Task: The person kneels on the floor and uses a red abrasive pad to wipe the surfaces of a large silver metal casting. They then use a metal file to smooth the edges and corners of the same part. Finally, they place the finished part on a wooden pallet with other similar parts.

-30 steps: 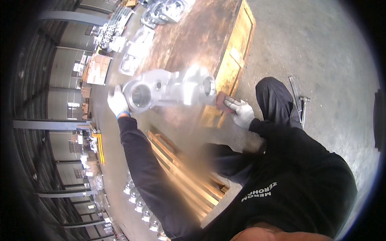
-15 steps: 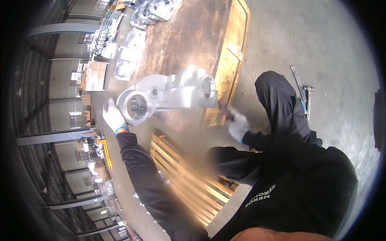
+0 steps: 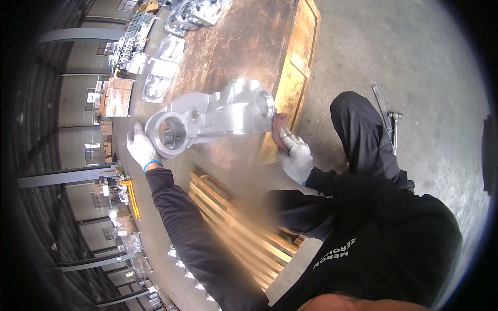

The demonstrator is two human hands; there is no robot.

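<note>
A silver metal casting [image 3: 225,116] is framed between a white-gloved left hand [image 3: 141,146] and right hand [image 3: 297,160] at the near end of a wooden table [image 3: 244,46], its long axis laid crosswise, the right end angled slightly farther away. The open ring end is met by the left hand, the nearer of the two, spread at the outer rim; whether it is clamped there cannot be told. At the opposite end, a reddish pad [image 3: 279,130] is pinched in the right hand, its fingers pointed up and leftward, just beside the bore. Farther off, more silver parts [image 3: 194,14] are seen clustered by the table's left edge.
</note>
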